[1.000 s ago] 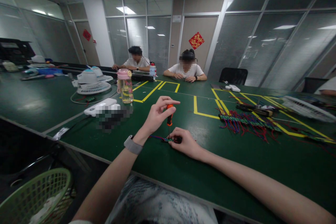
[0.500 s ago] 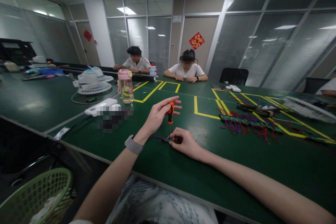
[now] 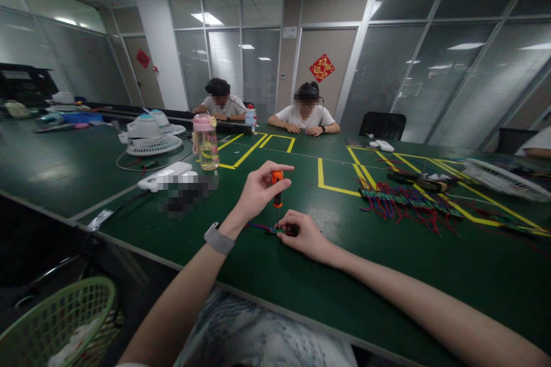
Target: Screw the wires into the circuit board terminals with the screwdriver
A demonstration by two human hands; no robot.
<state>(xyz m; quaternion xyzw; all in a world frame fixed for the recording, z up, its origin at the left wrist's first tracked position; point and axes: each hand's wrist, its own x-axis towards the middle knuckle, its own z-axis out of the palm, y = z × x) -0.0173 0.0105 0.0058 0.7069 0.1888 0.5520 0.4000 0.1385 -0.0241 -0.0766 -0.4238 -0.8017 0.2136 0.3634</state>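
My left hand (image 3: 262, 188) is closed around the handle of an orange and black screwdriver (image 3: 278, 188), thumb and forefinger on its upper part. The screwdriver stands nearly upright, and its thin shaft points down at a small green circuit board (image 3: 274, 230) on the table. With bent fingers, my right hand (image 3: 303, 233) holds the board's right end against the tabletop. Red and blue wires run left from the board. A dark part shows within the curl of my right fingers; its kind I cannot make out.
A pink-lidded bottle (image 3: 206, 146), a white power strip (image 3: 166, 176) and white fan parts (image 3: 150, 139) stand left on the green table (image 3: 344, 298). Wired circuit boards (image 3: 408, 202) lie right. A green basket (image 3: 94, 292) is below the table edge. Two people sit opposite.
My left fingers have gone from spread out to curled around the screwdriver's handle, with the thumb now across it. The handle sits slightly lower and further left. My right hand has stayed put.
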